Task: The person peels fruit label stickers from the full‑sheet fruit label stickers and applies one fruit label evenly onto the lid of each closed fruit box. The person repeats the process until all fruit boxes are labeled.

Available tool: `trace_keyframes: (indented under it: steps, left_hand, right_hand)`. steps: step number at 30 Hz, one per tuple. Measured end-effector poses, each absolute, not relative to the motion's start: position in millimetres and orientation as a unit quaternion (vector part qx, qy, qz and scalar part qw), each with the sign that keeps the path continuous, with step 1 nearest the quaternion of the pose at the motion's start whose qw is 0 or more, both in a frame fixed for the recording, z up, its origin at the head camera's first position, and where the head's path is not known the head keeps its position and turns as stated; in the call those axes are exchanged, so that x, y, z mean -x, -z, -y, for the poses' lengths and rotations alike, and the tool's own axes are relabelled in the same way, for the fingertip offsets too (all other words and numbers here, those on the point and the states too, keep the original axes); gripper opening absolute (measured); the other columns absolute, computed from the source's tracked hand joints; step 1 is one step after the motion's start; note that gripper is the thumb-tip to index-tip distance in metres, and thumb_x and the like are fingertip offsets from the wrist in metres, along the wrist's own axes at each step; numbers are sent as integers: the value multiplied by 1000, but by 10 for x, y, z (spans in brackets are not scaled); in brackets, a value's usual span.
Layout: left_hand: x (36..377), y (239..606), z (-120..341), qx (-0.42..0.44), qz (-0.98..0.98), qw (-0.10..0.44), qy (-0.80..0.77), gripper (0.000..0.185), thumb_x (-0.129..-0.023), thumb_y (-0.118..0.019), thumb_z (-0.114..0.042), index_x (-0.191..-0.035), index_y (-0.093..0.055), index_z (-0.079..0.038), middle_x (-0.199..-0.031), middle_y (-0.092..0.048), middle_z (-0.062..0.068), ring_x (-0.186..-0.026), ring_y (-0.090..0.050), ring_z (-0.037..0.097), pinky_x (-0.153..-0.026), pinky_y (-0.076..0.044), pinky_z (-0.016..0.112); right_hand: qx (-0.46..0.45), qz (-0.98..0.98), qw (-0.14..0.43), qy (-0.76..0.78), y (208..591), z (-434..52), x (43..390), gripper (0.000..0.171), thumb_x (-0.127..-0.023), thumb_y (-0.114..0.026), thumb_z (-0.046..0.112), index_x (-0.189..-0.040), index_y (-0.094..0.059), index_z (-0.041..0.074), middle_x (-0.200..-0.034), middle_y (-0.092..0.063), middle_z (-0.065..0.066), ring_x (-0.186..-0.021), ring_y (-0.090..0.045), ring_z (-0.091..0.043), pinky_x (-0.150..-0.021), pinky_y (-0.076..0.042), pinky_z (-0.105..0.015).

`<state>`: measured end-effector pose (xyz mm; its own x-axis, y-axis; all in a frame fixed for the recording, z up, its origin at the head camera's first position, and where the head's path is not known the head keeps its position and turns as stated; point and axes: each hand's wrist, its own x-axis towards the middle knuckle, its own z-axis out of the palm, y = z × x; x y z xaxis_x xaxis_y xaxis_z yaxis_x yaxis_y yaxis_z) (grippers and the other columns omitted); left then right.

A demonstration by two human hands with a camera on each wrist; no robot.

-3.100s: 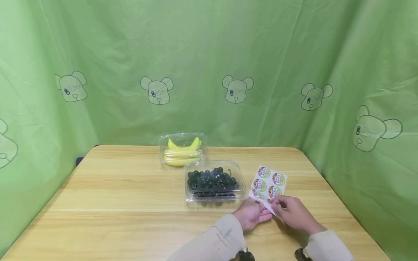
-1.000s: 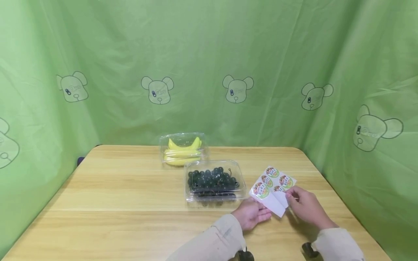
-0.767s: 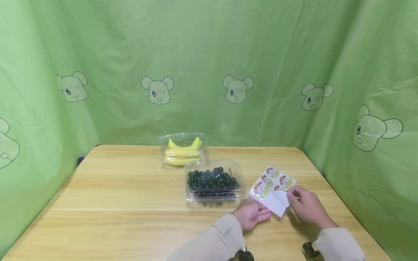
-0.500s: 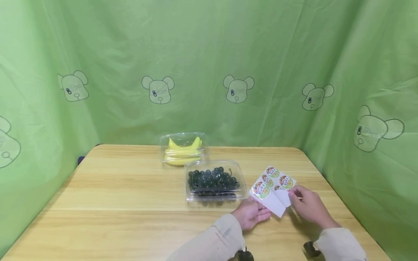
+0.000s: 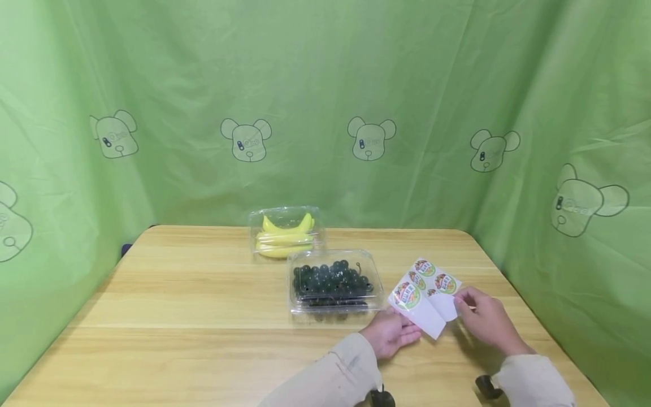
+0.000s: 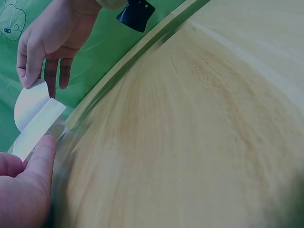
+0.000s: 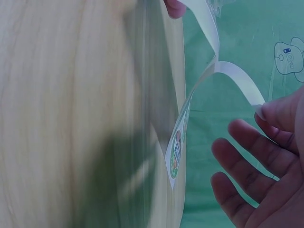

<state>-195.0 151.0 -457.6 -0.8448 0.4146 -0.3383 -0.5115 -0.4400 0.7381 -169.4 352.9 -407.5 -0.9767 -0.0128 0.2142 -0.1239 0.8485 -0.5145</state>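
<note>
On the right part of the table: sticker sheet, tilted, is held between left hand and right hand; whether its far corner touches the table, one cannot tell.
Left hand: its thumb and fingers hold the sticker sheet by the near left edge, as the left wrist view also shows.
Right hand: thumb and forefinger pinch the outer edge of a white flap; the other fingers are loose, holding nothing.
White flap: it bends up from the sticker sheet and curves rightward, so the right hand is nearer; which paper layer it is, is not clear.
Crease: it slants toward the near side and a little rightward, between the two grips. This relation seems to matter most: the white flap points away from the left hand.
Stickers: round, printed, facing upward, mostly beyond the crease.
Grape box: just left of the sticker sheet.
Banana box: behind the grape box, farther left.
</note>
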Motion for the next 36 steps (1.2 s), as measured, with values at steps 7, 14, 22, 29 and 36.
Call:
trace_keyframes:
  steps: [7,14,22,29,36]
  left_hand:
    - [1952,4572,-1502,54,-459,270,-845,33,-92,-46,9,-125,-52,7,-100,-66,21,-102,-63,40,-90,-53,47]
    - [1952,4585,-1505,56,-461,269,-844,33,-92,-46,10,-125,-52,8,-100,-66,21,-102,-63,40,-89,-54,46]
    - [1953,4587,-1499,62,-461,265,-844,32,-92,-45,10,-123,-52,9,-99,-66,22,-102,-63,40,-89,-54,46]
    - [1938,4568,-1493,62,-467,265,-841,33,-91,-45,11,-123,-52,8,-98,-66,21,-100,-64,38,-88,-54,46]
    - [1937,4571,-1489,67,-475,262,-837,31,-92,-45,11,-122,-53,8,-96,-66,20,-98,-65,36,-87,-55,44]
  right_hand:
    - [-36,955,109,-272,4060,-3561,1695,20,-99,-52,14,-103,-61,-3,-100,-66,-23,-94,-61,-44,-79,-52,-58]
    - [-32,954,108,-277,4053,-3591,1689,20,-100,-51,14,-103,-61,-4,-103,-64,-26,-95,-61,-45,-80,-52,-59]
    - [-29,953,115,-281,4030,-3602,1680,22,-99,-51,14,-104,-60,-5,-102,-64,-27,-94,-61,-45,-79,-52,-59]
    - [-20,952,116,-283,4006,-3608,1675,22,-100,-51,14,-104,-60,-6,-100,-64,-26,-94,-61,-46,-78,-52,-59]
    - [-15,951,116,-286,3994,-3615,1660,23,-100,-50,14,-104,-59,-6,-102,-64,-27,-94,-61,-46,-79,-52,-58]
